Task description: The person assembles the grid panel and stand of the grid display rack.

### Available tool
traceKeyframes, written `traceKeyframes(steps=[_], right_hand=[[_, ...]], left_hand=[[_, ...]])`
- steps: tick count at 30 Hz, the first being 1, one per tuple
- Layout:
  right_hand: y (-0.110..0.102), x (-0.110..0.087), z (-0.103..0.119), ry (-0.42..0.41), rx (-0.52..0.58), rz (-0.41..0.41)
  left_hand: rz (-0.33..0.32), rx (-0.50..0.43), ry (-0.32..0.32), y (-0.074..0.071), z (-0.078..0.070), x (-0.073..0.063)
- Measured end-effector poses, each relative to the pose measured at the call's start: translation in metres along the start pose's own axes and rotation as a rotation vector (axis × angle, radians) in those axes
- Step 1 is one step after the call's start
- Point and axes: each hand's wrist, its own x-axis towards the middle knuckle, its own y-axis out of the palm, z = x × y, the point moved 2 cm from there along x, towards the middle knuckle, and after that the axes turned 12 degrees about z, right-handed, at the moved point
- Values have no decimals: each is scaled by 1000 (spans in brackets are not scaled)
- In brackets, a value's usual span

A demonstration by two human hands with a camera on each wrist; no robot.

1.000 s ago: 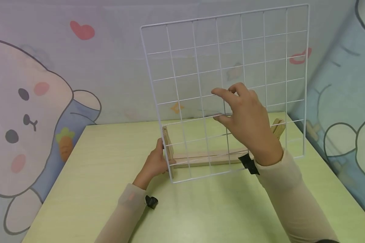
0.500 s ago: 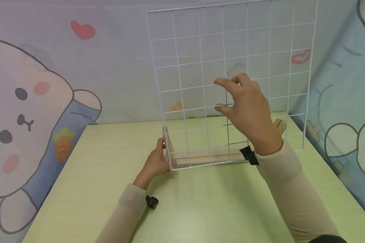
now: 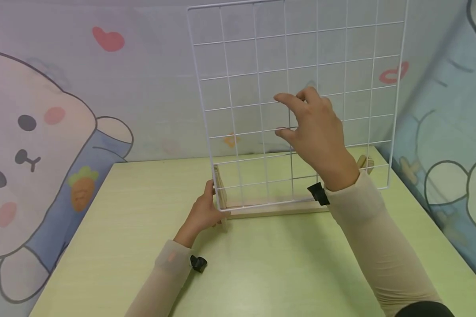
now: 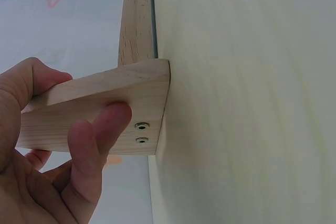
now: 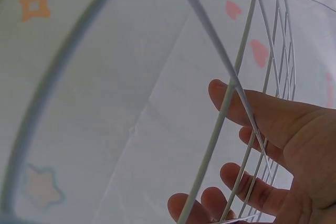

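My right hand (image 3: 319, 132) holds a white wire grid panel (image 3: 287, 69) nearly upright. Its thumb and fingers bend around the wires (image 5: 214, 132), seen close up in the right wrist view. Lower down, my left hand (image 3: 202, 213) grips the left upright (image 3: 220, 187) of a wooden stand, whose long bottom board (image 3: 277, 210) lies behind the panel's lower edge. In the left wrist view, thumb and fingers take that wooden piece (image 4: 147, 95) from both sides, near two metal screws (image 4: 142, 126). The panel's lower left corner sits close to the upright; whether they touch, I cannot tell.
The pale wooden table (image 3: 111, 246) reaches back to a printed cloth backdrop (image 3: 154, 97) with cartoon animals and hearts. At the stand's right end, another wooden upright (image 3: 366, 163) shows behind the grid. Black clips (image 3: 198, 264) sit at both cuffs.
My right hand has lifted the grid panel, then shifted it slightly left, so its lower edge now sits at about the bottom board's height in view. The left hand stays on the upright.
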Motion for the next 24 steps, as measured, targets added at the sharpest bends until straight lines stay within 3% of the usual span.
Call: traceKeyframes(steps=[24], right_hand=[[-3,15,1,-23,-28,-92]], left_hand=[[7,-25,-3,0,2,0]])
